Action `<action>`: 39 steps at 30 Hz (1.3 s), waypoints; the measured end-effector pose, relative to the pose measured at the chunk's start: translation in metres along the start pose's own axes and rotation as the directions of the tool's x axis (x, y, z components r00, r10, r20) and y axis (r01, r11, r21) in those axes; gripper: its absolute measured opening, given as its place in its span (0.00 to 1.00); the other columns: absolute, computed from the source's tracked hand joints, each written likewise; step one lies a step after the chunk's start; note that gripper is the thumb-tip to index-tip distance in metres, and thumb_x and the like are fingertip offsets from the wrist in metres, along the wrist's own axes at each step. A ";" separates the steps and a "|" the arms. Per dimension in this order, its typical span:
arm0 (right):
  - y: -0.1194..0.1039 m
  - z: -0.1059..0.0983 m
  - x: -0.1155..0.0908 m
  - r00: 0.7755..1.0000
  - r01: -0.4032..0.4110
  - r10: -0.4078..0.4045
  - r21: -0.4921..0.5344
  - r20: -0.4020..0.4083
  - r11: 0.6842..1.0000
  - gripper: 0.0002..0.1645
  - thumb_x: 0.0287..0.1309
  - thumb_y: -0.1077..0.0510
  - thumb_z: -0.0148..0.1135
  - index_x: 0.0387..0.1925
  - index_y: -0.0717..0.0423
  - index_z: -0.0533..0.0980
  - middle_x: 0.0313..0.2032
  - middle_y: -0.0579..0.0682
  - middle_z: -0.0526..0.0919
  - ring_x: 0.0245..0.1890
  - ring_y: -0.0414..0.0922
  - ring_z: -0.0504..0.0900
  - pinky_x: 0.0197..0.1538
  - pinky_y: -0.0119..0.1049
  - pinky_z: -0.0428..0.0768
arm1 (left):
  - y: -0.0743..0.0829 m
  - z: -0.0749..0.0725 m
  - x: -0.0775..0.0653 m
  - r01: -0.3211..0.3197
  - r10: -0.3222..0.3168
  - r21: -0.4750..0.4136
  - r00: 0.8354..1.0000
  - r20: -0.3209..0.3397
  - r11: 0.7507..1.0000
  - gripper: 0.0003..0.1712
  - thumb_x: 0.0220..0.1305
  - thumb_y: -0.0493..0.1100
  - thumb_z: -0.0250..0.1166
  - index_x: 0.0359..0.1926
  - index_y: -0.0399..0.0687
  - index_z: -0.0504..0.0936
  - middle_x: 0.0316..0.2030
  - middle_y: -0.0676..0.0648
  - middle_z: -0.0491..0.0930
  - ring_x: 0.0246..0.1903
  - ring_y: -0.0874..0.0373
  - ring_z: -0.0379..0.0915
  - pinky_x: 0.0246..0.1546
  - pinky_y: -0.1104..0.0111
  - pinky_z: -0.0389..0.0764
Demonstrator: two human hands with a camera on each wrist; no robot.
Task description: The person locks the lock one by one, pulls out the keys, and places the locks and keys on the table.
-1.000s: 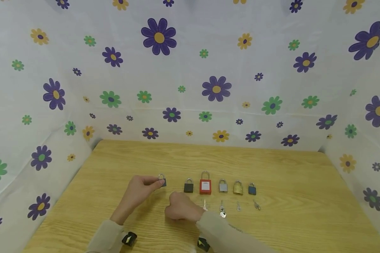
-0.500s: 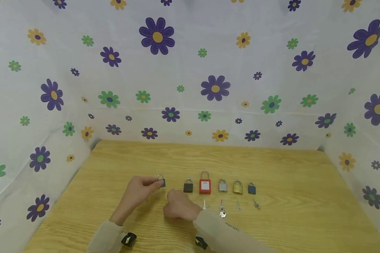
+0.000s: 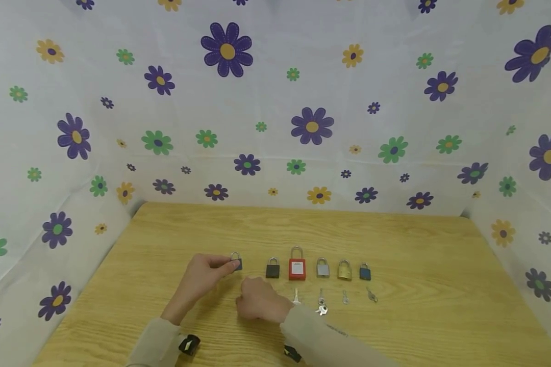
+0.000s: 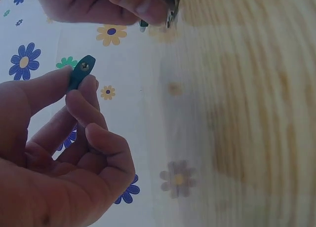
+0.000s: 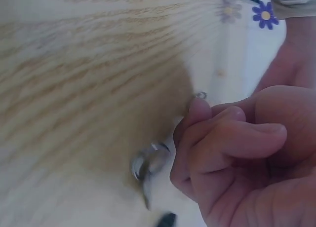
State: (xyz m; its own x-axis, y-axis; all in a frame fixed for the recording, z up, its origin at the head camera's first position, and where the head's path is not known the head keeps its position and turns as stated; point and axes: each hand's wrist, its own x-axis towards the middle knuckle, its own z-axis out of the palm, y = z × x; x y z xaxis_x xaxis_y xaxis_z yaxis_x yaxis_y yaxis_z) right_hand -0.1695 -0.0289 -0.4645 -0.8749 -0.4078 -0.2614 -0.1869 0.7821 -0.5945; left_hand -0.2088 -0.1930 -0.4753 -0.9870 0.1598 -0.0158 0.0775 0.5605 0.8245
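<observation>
My left hand (image 3: 199, 278) pinches a small blue padlock (image 3: 239, 264) between thumb and fingers, its steel shackle upward. In the left wrist view the padlock's keyhole end (image 4: 83, 69) faces the camera. My right hand (image 3: 260, 300) is nearby, lower and to the right, apart from the padlock. Its fingers are curled, and metal keys (image 4: 170, 5) show at the fingertips in the left wrist view. A ring with a key (image 5: 148, 163) appears beside those fingers in the right wrist view. Most of what this hand grips is hidden by the fingers.
Right of the hands stretches a row of padlocks: black (image 3: 273, 268), red (image 3: 297, 268), silver (image 3: 323, 268), brass (image 3: 344, 270) and blue (image 3: 365, 272). Several keys (image 3: 322, 300) lie in front of them on the wooden table (image 3: 418, 306). Flowered cloth (image 3: 257, 102) encloses the back and sides.
Both hands stay almost in place, with the padlock still pinched on the left. The right hand shifts very slightly left, and the head view moves a little.
</observation>
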 end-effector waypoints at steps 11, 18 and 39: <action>0.048 -0.072 -0.060 0.980 0.125 -0.108 0.095 -0.168 0.988 0.26 0.69 0.60 0.54 0.12 0.50 0.67 0.08 0.39 0.62 0.06 0.33 0.57 0.11 0.26 0.58 | 0.004 0.016 0.017 -0.009 0.001 0.156 0.999 0.051 0.988 0.16 0.60 0.51 0.68 0.41 0.44 0.90 0.43 0.41 0.87 0.44 0.47 0.79 0.46 0.48 0.80; 0.100 -0.102 -0.099 0.958 0.094 -0.069 0.080 -0.278 0.992 0.18 0.66 0.62 0.56 0.18 0.57 0.75 0.12 0.41 0.69 0.08 0.33 0.60 0.14 0.26 0.59 | 0.010 0.024 0.024 0.043 -0.061 0.242 0.996 0.070 0.969 0.11 0.58 0.48 0.70 0.35 0.47 0.91 0.42 0.43 0.87 0.39 0.52 0.78 0.44 0.50 0.80; 0.152 -0.113 -0.140 0.962 -0.050 0.089 0.154 -0.257 0.987 0.17 0.68 0.57 0.56 0.24 0.60 0.79 0.12 0.48 0.77 0.08 0.36 0.67 0.12 0.26 0.63 | 0.013 0.031 0.024 0.014 -0.025 0.366 0.999 0.027 0.930 0.11 0.53 0.50 0.74 0.28 0.48 0.91 0.32 0.47 0.89 0.25 0.59 0.76 0.28 0.61 0.81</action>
State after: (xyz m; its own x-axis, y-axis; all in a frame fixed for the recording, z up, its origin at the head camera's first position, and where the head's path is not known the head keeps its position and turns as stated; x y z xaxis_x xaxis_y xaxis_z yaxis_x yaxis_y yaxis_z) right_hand -0.1255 0.2004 -0.4321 -0.9733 -0.2020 -0.1088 -0.0720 0.7192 -0.6911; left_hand -0.2276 -0.1573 -0.4825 -0.9845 0.1676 -0.0522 0.1102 0.8212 0.5598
